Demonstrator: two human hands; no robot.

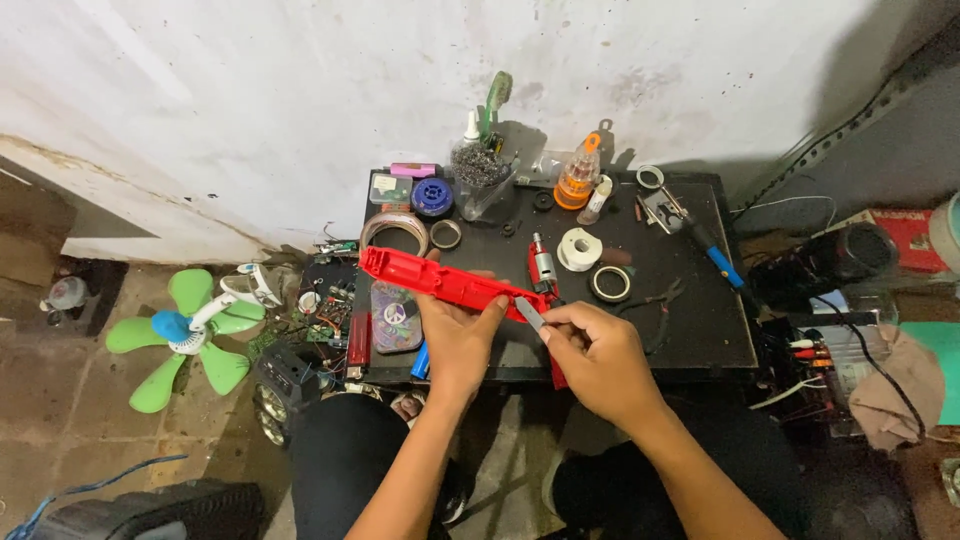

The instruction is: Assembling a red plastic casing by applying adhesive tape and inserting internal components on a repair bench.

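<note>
My left hand (pixel 458 338) grips a long red plastic casing (pixel 420 277), held slantwise above the near edge of a small black table (pixel 700 330). My right hand (pixel 598 352) pinches a small flat grey metal tool (pixel 530 312), its tip touching the right end of the red casing. A second red part (pixel 541 282) lies on the table just behind the hands, partly hidden. My knees in dark trousers sit below the table edge.
On the table stand tape rolls (pixel 394 230), a white spool (pixel 578 248), an orange bottle (pixel 577 178), a clear cup of screws (pixel 480 170), a blue-handled soldering iron (pixel 712 250) and pliers (pixel 662 300). A green fan (pixel 185 328) lies on the floor at left; wires and a speaker clutter the right.
</note>
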